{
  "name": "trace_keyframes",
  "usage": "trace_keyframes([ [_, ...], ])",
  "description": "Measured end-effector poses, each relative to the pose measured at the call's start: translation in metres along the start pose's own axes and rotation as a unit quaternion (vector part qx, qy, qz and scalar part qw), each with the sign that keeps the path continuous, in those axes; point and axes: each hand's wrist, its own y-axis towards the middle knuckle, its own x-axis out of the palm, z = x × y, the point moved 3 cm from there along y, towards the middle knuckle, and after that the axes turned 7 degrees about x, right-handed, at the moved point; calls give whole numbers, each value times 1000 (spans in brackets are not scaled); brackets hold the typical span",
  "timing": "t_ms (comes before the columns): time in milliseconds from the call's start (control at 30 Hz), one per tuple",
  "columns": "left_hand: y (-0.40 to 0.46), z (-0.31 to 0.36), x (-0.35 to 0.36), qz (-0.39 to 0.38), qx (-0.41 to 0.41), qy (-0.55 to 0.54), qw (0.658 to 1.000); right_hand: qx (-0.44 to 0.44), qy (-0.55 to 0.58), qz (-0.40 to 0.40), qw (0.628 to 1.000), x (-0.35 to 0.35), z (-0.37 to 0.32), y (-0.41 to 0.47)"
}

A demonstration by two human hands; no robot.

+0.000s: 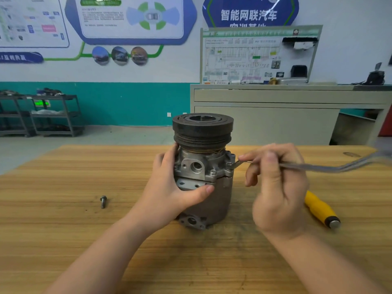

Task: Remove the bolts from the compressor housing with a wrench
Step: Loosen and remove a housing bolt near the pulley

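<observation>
The compressor (220,194) stands upright on the wooden table (63,209), its dark pulley on top and its grey housing below. My left hand (169,187) grips the housing from the left, thumb across its front. My right hand (275,187) holds a long metal wrench (322,166) whose blurred handle runs off to the right. The wrench's head sits at a bolt (229,165) on the housing's right flange. Another bolt (212,172) stands in the front flange. One loose bolt (103,201) lies on the table to the left.
A yellow-handled tool (321,210) lies on the table right of my right hand. Behind the table stand a grey workbench (275,115) with a wiring display board and, far left, metal shelving (53,115).
</observation>
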Motion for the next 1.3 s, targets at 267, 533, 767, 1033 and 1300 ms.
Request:
trace_keyframes([
  [267,0,1,1,2,-10,3,1000,394,250,120,876,-10,57,25],
  [533,-1,0,2,14,-8,-2,1000,428,364,141,815,-15,58,21],
  [767,-2,-1,1,11,-2,14,1000,191,81,147,967,-17,23,16],
  [1033,-1,0,0,6,-4,22,1000,-34,-19,30,999,-8,3,7],
  [1300,-1,-1,0,2,-7,23,1000,-118,-109,-64,985,-1,2,1],
])
